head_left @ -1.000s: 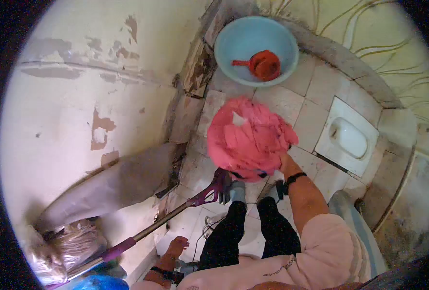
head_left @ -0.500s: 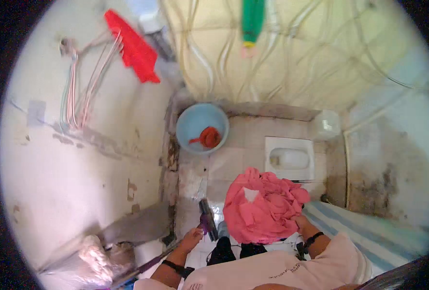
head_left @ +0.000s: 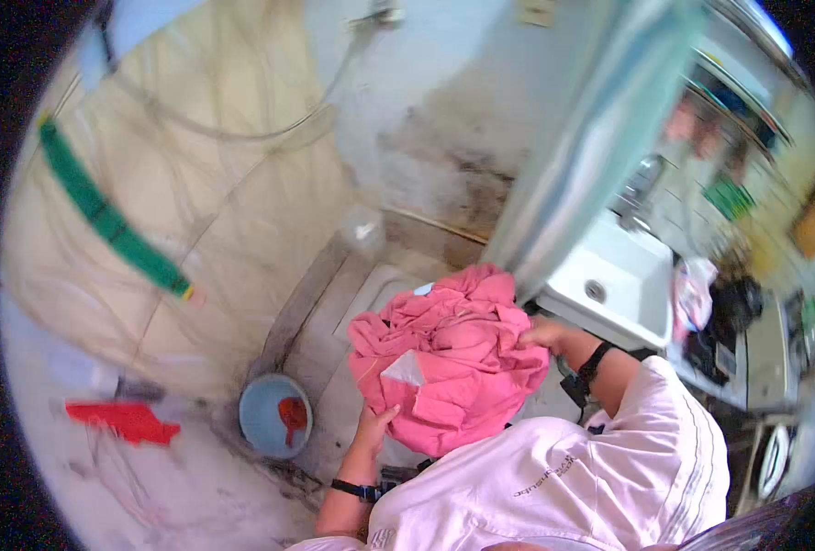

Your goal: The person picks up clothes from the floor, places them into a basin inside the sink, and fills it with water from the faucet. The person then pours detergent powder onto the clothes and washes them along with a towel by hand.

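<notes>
A large crumpled bundle of pink cloth (head_left: 481, 367), with a white patch on its near side, is held up in front of my body. My left hand (head_left: 377, 429) grips its lower left edge, thumb showing on the cloth. On the right side, my right hand (head_left: 547, 335) has its fingers pressed into the folds, partly hidden by them. The bundle covers most of the squat toilet (head_left: 371, 296) behind it.
A light blue basin (head_left: 253, 418) with a red dipper (head_left: 292, 415) stands on the floor at left. To the right are a striped curtain (head_left: 577, 165) and a white sink (head_left: 614, 275), with a cluttered counter beside it. Red cloth (head_left: 123, 421) hangs on the left wall.
The view has swung right, bringing in the sink. My left hand has left the dark and purple object near the floor and taken hold of the pink cloth; my right hand still holds it.
</notes>
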`<state>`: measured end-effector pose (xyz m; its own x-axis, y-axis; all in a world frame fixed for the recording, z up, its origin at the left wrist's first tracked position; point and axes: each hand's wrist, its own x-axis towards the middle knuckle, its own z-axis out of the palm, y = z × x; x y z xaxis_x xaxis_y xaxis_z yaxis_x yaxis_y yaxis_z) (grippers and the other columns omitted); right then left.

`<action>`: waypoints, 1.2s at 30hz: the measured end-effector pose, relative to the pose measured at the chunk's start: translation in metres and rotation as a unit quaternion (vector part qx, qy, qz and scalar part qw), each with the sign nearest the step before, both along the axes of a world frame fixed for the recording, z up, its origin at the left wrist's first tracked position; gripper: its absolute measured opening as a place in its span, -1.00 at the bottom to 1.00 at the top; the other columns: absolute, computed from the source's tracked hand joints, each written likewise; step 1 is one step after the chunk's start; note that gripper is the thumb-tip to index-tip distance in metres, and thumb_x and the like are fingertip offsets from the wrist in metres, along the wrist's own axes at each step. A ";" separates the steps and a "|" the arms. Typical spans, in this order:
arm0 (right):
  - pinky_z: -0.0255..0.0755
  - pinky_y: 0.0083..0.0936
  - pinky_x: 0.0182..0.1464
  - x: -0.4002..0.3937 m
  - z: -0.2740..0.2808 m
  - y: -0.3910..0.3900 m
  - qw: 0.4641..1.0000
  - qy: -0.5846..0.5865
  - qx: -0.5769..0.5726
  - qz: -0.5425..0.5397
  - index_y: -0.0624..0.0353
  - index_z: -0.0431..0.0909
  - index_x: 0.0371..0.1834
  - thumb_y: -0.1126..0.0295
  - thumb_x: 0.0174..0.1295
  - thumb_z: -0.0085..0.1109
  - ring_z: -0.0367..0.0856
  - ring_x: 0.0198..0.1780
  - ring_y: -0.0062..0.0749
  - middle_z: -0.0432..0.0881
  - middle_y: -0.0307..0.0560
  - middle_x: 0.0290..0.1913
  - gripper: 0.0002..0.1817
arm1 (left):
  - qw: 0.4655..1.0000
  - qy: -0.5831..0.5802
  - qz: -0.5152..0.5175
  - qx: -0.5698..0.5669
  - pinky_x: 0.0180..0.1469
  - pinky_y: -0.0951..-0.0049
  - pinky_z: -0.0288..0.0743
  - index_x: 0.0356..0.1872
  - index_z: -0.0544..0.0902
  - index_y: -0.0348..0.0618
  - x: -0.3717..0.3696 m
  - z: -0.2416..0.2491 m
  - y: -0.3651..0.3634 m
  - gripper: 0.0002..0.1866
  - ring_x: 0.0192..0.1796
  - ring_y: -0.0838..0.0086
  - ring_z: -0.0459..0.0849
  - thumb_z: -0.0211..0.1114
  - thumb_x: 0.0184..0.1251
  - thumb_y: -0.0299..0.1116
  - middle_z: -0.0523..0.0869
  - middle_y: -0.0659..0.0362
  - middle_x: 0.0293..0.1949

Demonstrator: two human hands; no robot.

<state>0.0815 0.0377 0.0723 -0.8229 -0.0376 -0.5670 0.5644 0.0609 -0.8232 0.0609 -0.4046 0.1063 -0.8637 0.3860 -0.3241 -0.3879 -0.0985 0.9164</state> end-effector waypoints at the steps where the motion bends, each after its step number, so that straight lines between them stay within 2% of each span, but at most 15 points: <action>1: 0.52 -0.42 -0.21 0.012 0.017 -0.003 1.000 0.005 -0.013 -0.026 0.23 0.59 -0.09 0.43 -0.23 0.31 0.60 -0.26 -0.39 0.65 -0.15 -0.25 -0.51 | 1.000 0.005 -0.026 -0.013 0.20 0.33 0.35 0.20 0.39 -0.20 -0.008 0.010 -0.003 -0.43 0.11 0.39 0.53 0.34 0.12 -0.44 0.57 0.18 0.08; 4: 0.51 -0.51 -0.17 0.054 0.109 -0.033 0.990 0.052 -0.086 -0.096 0.29 0.57 -0.10 0.55 -0.25 0.23 0.62 -0.28 -0.42 0.64 -0.16 -0.25 -0.52 | 0.992 0.009 -0.122 -0.038 0.18 0.36 0.37 0.16 0.44 -0.20 -0.036 0.032 -0.019 -0.45 0.10 0.42 0.54 0.37 0.08 -0.45 0.57 0.17 0.09; 8: 0.53 -0.44 -0.14 0.104 0.071 -0.009 0.980 0.013 -0.036 -0.198 0.30 0.55 -0.06 0.63 -0.29 0.21 0.64 -0.23 -0.32 0.64 -0.10 -0.20 -0.46 | 0.962 0.089 -0.255 -0.039 0.19 0.35 0.36 0.12 0.48 -0.23 -0.056 0.045 0.001 -0.46 0.09 0.42 0.54 0.41 0.07 -0.38 0.58 0.16 0.07; 17: 0.54 -0.42 -0.15 0.122 0.151 -0.063 0.911 0.192 -0.033 -0.362 0.33 0.52 -0.03 0.68 -0.29 0.21 0.64 -0.21 -0.32 0.65 -0.08 -0.21 -0.44 | 0.849 0.320 -0.419 -0.041 0.27 0.30 0.30 0.25 0.34 -0.21 -0.128 0.025 0.055 -0.26 0.22 0.30 0.45 0.45 0.05 -0.18 0.51 0.06 0.17; 18: 0.54 -0.45 -0.16 0.136 0.084 -0.016 0.908 0.172 -0.030 -0.381 0.29 0.53 -0.08 0.62 -0.21 0.20 0.64 -0.24 -0.38 0.65 -0.14 -0.25 -0.53 | 0.870 0.294 -0.394 -0.031 0.26 0.32 0.31 0.22 0.36 -0.22 -0.127 0.026 0.062 -0.32 0.19 0.32 0.47 0.42 0.09 -0.21 0.48 0.05 0.20; 19: 0.54 -0.45 -0.16 0.137 0.071 -0.003 0.907 0.173 -0.030 -0.383 0.29 0.53 -0.08 0.62 -0.21 0.20 0.64 -0.24 -0.38 0.65 -0.14 -0.25 -0.53 | 0.869 0.295 -0.395 -0.031 0.26 0.32 0.31 0.22 0.36 -0.22 -0.130 0.028 0.070 -0.32 0.19 0.32 0.47 0.42 0.09 -0.21 0.48 0.05 0.20; 21: 0.54 -0.49 -0.16 0.145 0.067 0.027 0.944 0.150 -0.021 -0.293 0.28 0.53 -0.13 0.52 -0.11 0.16 0.64 -0.28 -0.43 0.64 -0.16 -0.29 -0.63 | 0.898 0.132 -0.419 0.027 0.22 0.33 0.36 0.20 0.37 -0.23 -0.144 0.032 0.096 -0.39 0.14 0.36 0.52 0.38 0.15 -0.27 0.50 0.05 0.16; 23: 0.55 -0.50 -0.16 0.133 0.091 0.027 0.927 0.138 -0.036 -0.347 0.25 0.52 -0.14 0.44 -0.04 0.12 0.64 -0.32 -0.40 0.64 -0.16 -0.31 -0.67 | 0.898 0.157 -0.409 0.033 0.16 0.34 0.43 0.18 0.39 -0.21 -0.150 0.026 0.137 -0.47 0.09 0.40 0.55 0.32 0.20 -0.31 0.56 0.06 0.08; 25: 0.57 -0.48 -0.17 0.126 0.105 0.054 0.909 0.079 -0.165 -0.374 0.23 0.53 -0.12 0.44 -0.01 0.08 0.66 -0.29 -0.34 0.66 -0.13 -0.27 -0.67 | 0.941 -0.038 -0.315 0.120 0.12 0.30 0.47 0.17 0.40 -0.23 -0.146 0.054 0.186 -0.52 0.09 0.37 0.57 0.24 0.27 -0.28 0.60 0.06 0.02; 28: 0.58 -0.36 -0.09 0.089 0.097 0.062 0.905 0.083 -0.180 -0.377 0.24 0.53 -0.12 0.34 0.12 0.09 0.67 -0.26 -0.35 0.65 -0.01 -0.21 -0.71 | 0.917 -0.082 -0.342 0.191 0.12 0.27 0.47 0.19 0.38 -0.23 -0.200 0.012 0.227 -0.52 0.11 0.33 0.56 0.16 0.33 -0.20 0.57 0.06 0.07; 31: 0.58 -0.34 -0.05 0.023 -0.035 0.164 0.885 0.169 -0.271 -0.339 0.21 0.52 -0.05 0.22 0.15 0.14 0.67 -0.21 -0.37 0.65 0.01 -0.15 -0.64 | 0.916 -0.063 -0.321 0.230 0.12 0.24 0.47 0.20 0.36 -0.25 -0.235 0.021 0.259 -0.50 0.12 0.30 0.55 0.07 0.38 -0.12 0.55 0.06 0.11; 32: 0.58 -0.34 -0.05 0.029 -0.001 0.174 0.880 0.169 -0.280 -0.345 0.21 0.52 -0.05 0.22 0.15 0.14 0.67 -0.21 -0.37 0.65 0.01 -0.15 -0.64 | 0.922 -0.093 -0.312 0.210 0.15 0.26 0.44 0.26 0.32 -0.16 -0.252 0.019 0.287 -0.47 0.14 0.30 0.54 0.02 0.40 -0.05 0.53 0.10 0.15; 34: 0.50 -0.24 0.05 0.025 0.063 0.141 0.893 0.092 -0.185 -0.400 0.24 0.43 0.10 0.02 0.14 0.15 0.62 -0.03 -0.21 0.59 0.04 0.03 -0.42 | 0.945 -0.065 -0.266 0.179 0.16 0.26 0.43 0.28 0.30 -0.11 -0.247 0.031 0.298 -0.45 0.15 0.30 0.53 0.01 0.39 -0.01 0.51 0.11 0.16; 35: 0.50 -0.24 0.05 0.014 0.043 0.155 0.893 0.094 -0.187 -0.399 0.24 0.43 0.10 0.02 0.14 0.15 0.62 -0.03 -0.21 0.59 0.04 0.03 -0.42 | 0.964 -0.033 -0.213 0.155 0.18 0.27 0.41 0.30 0.28 -0.07 -0.244 0.040 0.300 -0.43 0.16 0.30 0.53 0.01 0.39 0.02 0.50 0.12 0.18; 36: 0.45 -0.24 0.10 -0.006 0.004 0.177 0.899 0.087 0.009 -0.430 0.24 0.41 0.13 0.00 0.15 0.13 0.54 0.07 -0.14 0.52 0.09 0.10 -0.39 | 0.963 0.004 -0.234 0.132 0.22 0.28 0.36 0.35 0.22 0.01 -0.238 0.042 0.303 -0.37 0.21 0.30 0.47 0.01 0.36 0.10 0.44 0.13 0.23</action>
<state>0.0756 0.2143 0.0758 -0.6189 0.6626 -0.4218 0.2728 -0.3222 -0.9065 -0.1767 -0.1016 0.1485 -0.5774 0.8016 -0.1552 -0.4393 -0.1447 0.8866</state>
